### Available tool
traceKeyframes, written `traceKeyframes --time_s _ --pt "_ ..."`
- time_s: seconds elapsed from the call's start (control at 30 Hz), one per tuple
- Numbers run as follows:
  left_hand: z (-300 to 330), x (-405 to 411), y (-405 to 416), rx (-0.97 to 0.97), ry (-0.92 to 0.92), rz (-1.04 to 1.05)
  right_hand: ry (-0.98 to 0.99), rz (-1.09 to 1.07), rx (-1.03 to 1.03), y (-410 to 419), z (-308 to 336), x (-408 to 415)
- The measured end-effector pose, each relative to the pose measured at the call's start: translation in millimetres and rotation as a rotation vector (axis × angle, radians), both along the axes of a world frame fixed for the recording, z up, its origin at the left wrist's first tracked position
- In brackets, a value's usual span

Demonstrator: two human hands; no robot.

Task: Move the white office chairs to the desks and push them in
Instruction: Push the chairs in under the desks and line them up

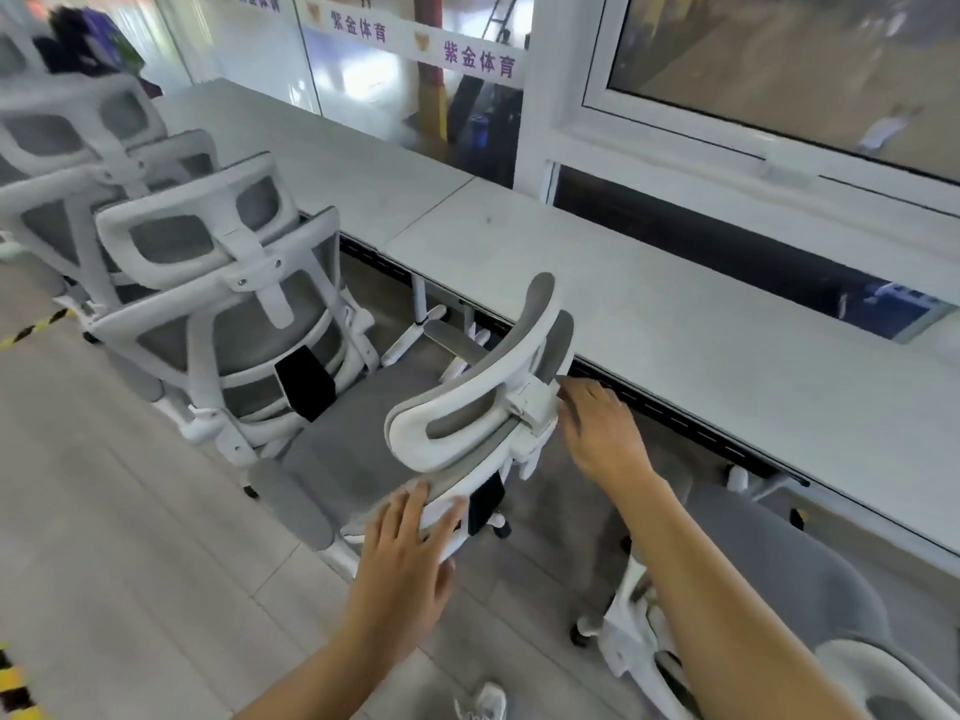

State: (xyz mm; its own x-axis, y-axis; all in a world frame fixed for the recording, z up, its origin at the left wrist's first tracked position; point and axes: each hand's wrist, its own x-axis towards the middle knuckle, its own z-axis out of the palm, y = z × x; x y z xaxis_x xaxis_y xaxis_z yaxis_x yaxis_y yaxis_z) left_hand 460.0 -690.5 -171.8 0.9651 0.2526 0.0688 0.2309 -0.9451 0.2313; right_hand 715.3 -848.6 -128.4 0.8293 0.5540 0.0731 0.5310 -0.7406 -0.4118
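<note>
Pale wood-look floor (130, 511) with yellow-black hazard tape (31, 330) at left; glass partition (395, 96) bearing a white banner (415, 44) with purple characters; a white shoe (485, 704) at bottom.

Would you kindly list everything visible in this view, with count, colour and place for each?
Held chair: one, white frame with grey mesh, centre, turned side-on to the desk.
Other chairs: at least three, white and grey, in a row on the left.
Chair at lower right: one, grey seat, white frame.
Desks: two white tops, end to end along the window.
Hazard tape: yellow and black, on the floor at left.
Banner: white with purple characters, on the glass.
Shoe: one, white, bottom edge.
Left hand: on the backrest's lower frame.
Right hand: at the headrest bracket.
</note>
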Motion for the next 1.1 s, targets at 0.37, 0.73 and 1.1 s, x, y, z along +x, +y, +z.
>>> traceKeyframes --time_s 0.37,0.73,1.1 --pt "-4 19 -1 -0.059 -0.119 0.149 -0.017 0.19 0.115 34 -40 83" --pt "-23 -24 21 -0.032 -0.265 -0.066 -0.023 -0.092 0.173 -8 -43 -20" --pt "-28 -84 154 0.021 -0.238 -0.356 -0.117 -0.701 0.16 39 -52 -224"
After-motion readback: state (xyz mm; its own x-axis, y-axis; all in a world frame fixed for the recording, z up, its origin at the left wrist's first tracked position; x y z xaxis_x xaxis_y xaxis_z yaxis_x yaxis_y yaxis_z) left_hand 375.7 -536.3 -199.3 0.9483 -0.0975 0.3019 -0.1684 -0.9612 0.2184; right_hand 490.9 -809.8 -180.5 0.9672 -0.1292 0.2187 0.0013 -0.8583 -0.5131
